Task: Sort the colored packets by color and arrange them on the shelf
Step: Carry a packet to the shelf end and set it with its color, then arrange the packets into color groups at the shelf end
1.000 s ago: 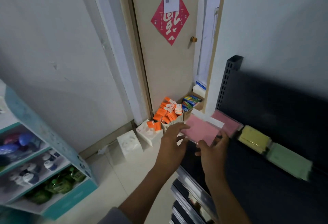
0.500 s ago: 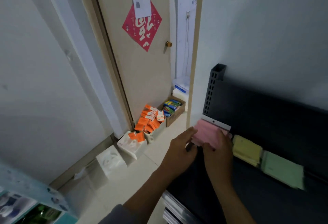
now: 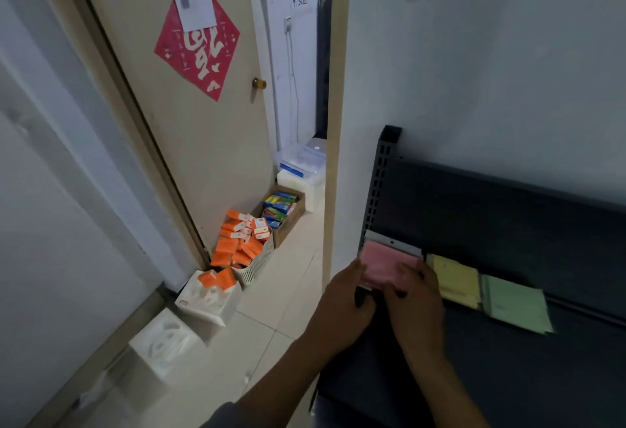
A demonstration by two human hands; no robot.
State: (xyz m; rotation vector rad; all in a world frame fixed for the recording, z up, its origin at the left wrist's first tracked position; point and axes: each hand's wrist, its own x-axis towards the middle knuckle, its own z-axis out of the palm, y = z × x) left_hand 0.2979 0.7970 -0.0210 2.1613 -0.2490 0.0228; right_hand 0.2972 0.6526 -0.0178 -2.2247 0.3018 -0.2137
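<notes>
Both hands on the pink packet (image 3: 386,263) at the left end of the dark shelf (image 3: 508,211). Left hand (image 3: 342,305) grips its left edge, right hand (image 3: 418,302) presses fingers on its right side. Yellow packet (image 3: 455,280) lies just beside the pink one, green packet (image 3: 515,304) next, touching yellow. White basket (image 3: 259,263) of orange boxes (image 3: 237,241) on the floor by the door (image 3: 203,143).
</notes>
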